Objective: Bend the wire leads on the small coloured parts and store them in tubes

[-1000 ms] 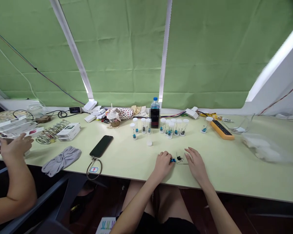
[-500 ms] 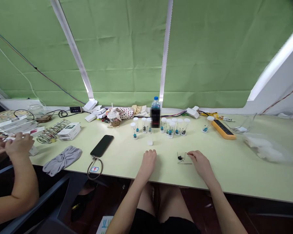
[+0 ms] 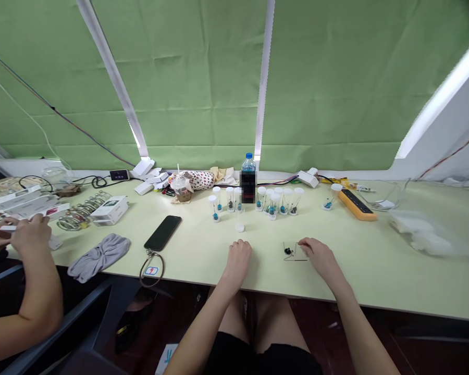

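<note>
My left hand [image 3: 239,255] rests on the pale green table [image 3: 375,271] with its fingers curled into a loose fist; what it holds, if anything, is hidden. An open clear vial [image 3: 239,221] stands just beyond it. My right hand [image 3: 317,255] lies to the right, fingertips pinched on a small clear bag [image 3: 296,252]. A little black part [image 3: 287,252] sits at the bag's left end. Further back stands a row of capped vials [image 3: 273,200] with blue and dark bits inside.
A black phone [image 3: 163,233] and a grey cloth [image 3: 98,255] lie to the left. A water bottle [image 3: 248,178], an orange power strip [image 3: 355,204] and a plastic bag [image 3: 422,232] are at the back and right. Another person's hands [image 3: 21,237] work at the far left.
My left hand took the small blue part away from the bag and moved left, closing near the open vial. My right hand stayed by the bag.
</note>
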`<state>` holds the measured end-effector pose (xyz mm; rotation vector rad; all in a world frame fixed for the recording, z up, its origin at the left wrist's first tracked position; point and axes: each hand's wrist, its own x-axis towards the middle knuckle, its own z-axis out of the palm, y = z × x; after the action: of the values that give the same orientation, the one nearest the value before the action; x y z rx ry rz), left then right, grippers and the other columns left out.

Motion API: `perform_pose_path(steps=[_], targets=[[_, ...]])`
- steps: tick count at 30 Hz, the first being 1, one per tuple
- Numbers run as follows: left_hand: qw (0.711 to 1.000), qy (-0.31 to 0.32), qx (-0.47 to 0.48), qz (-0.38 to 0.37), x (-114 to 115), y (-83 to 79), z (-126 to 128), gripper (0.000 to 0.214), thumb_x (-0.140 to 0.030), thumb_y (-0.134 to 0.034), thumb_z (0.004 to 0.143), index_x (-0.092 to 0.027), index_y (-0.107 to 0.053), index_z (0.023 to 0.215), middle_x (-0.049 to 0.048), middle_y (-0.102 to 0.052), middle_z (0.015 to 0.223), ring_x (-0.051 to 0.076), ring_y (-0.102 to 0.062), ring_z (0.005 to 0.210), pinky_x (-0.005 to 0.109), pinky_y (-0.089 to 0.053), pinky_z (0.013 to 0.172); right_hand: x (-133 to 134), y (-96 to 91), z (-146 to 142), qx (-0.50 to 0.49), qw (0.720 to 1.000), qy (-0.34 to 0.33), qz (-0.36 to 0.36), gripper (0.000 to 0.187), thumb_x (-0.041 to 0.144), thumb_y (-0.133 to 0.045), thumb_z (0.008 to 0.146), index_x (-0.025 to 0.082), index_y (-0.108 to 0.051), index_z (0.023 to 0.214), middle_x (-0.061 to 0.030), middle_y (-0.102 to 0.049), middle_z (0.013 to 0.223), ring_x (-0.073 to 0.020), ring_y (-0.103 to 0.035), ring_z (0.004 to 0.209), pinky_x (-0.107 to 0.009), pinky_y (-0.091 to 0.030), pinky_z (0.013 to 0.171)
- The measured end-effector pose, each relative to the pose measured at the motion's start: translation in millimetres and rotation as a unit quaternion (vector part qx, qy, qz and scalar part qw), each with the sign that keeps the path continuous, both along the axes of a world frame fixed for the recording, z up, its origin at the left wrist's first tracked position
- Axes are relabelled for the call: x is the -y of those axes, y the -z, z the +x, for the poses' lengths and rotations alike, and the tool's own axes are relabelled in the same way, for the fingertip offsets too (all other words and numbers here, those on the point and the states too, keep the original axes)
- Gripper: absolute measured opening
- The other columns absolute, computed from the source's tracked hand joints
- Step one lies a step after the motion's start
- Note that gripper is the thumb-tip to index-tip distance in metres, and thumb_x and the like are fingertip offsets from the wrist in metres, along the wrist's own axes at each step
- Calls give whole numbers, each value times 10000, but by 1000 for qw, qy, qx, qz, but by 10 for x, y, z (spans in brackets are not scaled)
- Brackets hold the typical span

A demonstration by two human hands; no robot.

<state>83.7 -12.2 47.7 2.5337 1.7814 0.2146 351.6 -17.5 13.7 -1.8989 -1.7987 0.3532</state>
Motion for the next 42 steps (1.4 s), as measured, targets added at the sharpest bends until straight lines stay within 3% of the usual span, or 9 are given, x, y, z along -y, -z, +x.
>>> perform_pose_path(steps=[4,9,13,19,27,36,42], targets=[[1000,15,20,-7,-16,83,-76,307,77,-362,732,-140,-538,860,131,-534,904,222,-537,793,317,-398,678,12,16,90,-22,1000,11,16,258,277,-392,804,221,-603,942,-52,-606,933,-202,-579,837,-321,-411,734],[998,35,55,-8,-65,170,-162,321,86,-344,704,-154,-511,837,99,-513,905,198,-521,748,304,-380,662,9,39,60,-90,994,-56,-32,310,296,-512,749,243,-590,1045,-38,-551,964,-167,-578,770,-303,-440,752],[995,32,86,-24,-89,187,-207,307,68,-315,718,-165,-502,790,78,-497,852,190,-501,710,305,-368,648,-4,53,-89,-100,989,-90,-63,355,280,-568,725,241,-577,1078,-22,-526,930,-155,-560,729,-307,-444,754],[992,43,115,-33,-70,142,-268,299,61,-340,703,-165,-508,804,63,-489,853,174,-493,713,298,-362,663,-3,-27,-309,-103,987,-112,-49,177,240,-532,760,227,-589,926,-2,-496,831,-148,-533,724,-279,-434,738],[992,35,117,-34,-48,140,-243,278,61,-350,723,-168,-489,797,46,-468,849,167,-482,730,292,-355,675,-75,-25,-691,-115,982,-143,-32,107,173,-533,764,216,-561,858,-12,-493,878,-148,-525,778,-280,-418,763],[995,18,98,-24,4,106,-296,287,73,-344,715,-162,-479,808,61,-472,877,182,-488,774,296,-369,700,-165,85,-1214,-104,978,-181,2,127,139,-550,765,219,-548,863,-7,-479,873,-152,-529,802,-281,-418,761],[991,17,126,-34,-11,147,-319,316,83,-362,695,-164,-479,853,55,-473,878,182,-499,789,295,-377,712,-170,108,-1285,-122,973,-194,14,175,152,-527,789,221,-547,949,-19,-488,943,-139,-555,782,-283,-439,768]])
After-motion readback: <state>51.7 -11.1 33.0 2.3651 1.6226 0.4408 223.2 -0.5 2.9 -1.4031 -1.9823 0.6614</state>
